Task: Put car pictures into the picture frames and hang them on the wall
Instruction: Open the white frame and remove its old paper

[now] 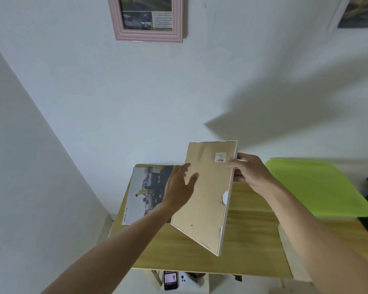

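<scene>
Clearly the biggest thing in play is the picture frame (pixel 204 196), held back-side up and tilted above the wooden surface (pixel 249 236), its lower corner pointing down toward the near edge. It looks like a stiff, flat, fairly light panel: a brown backing board inside a thin pale rim, probably with a glass or plastic pane on the hidden front, so I would treat it as fragile and keep it from knocking its corner on the surface. The rim edges seem the safest places to take hold; the broad backing would flex or pop loose if pressed hard.

Beside it, partly under the left forearm, a car picture (pixel 146 194) lies flat at the far left of the surface. It appears to be thin and bendable paper, easy to crease, best slid or lifted by an edge.

Both arms reach forward from below. The right hand (pixel 250 172) grasps the frame's right edge near the top, its fingers (pixel 238 178) wrapped behind the rim and the thumb on the backing. The left hand (pixel 180 185) rests open against the backing's left side, fingers spread and not clenched, steadying more than gripping.
</scene>
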A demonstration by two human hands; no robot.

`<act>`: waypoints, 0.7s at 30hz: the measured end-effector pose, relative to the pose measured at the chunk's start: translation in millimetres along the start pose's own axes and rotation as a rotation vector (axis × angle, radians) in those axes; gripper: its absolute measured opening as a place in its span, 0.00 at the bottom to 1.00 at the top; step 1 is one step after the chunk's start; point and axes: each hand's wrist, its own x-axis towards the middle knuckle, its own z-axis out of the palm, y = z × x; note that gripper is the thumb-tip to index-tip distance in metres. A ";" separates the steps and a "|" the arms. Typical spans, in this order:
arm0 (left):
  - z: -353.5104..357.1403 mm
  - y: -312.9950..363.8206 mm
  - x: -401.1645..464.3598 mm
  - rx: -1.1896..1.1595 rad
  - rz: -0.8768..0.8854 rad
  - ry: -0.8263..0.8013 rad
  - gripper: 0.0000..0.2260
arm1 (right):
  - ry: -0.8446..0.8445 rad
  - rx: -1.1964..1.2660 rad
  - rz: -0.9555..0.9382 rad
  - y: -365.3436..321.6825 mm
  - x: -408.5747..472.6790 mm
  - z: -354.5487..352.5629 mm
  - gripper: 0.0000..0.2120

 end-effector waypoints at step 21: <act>53.1 -114.2 19.0 -0.124 -0.879 -0.033 0.03 | 0.003 -0.153 0.420 169.7 87.0 7.7 0.17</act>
